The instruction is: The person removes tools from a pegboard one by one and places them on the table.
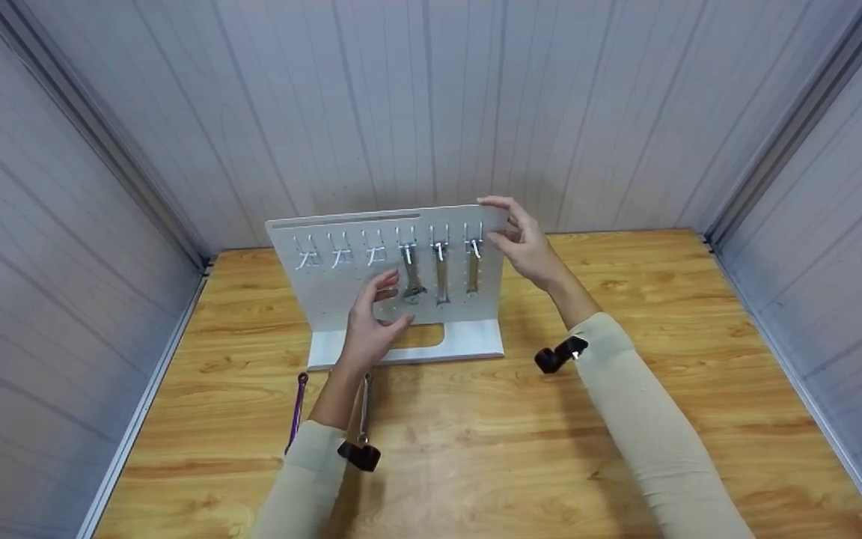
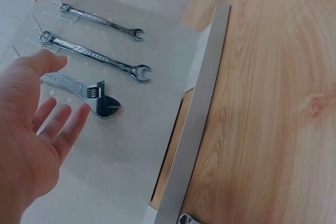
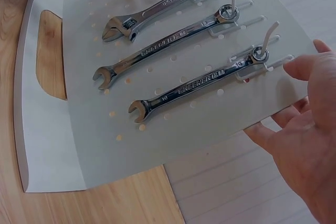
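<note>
Wooden table [image 1: 625, 419], light grain, walled on three sides by pale ribbed panels [image 1: 431, 97].

Standing near the back middle of the table: a pale grey pegboard rack [image 1: 341, 299], upright panel bent into a flat foot at the bottom, with a rectangular cut-out in the foot showing the wood beneath. Rows of small holes across the panel; a row of white hooks [image 1: 339, 254] along the top.

Hanging on the three hooks nearest the rack's right edge, by their ring ends, heads down: an adjustable wrench [image 3: 152, 11], chrome, jaw thick and dark at the lower end; beside it a longer combination wrench [image 3: 163, 40]; at the outer edge a shorter combination wrench [image 3: 197, 82], lettering stamped along the shank. All three polished, lying flat against the panel, apart from each other. Three hooks on the rack's left half bare.

Right hand [image 1: 524, 243] at the rack's upper right corner, fingers over the top edge and thumb at the side, steadying the panel; grasping the rack.

Left hand [image 1: 371, 329] in front of the panel, below and beside the adjustable wrench, fingers spread and relaxed, holding nothing; contact with the panel not clear.

On the table in front of the rack, partly behind the left forearm: one purple-handled tool [image 1: 297, 408] and one plain metal wrench [image 1: 364, 408], lying near each other.
</note>
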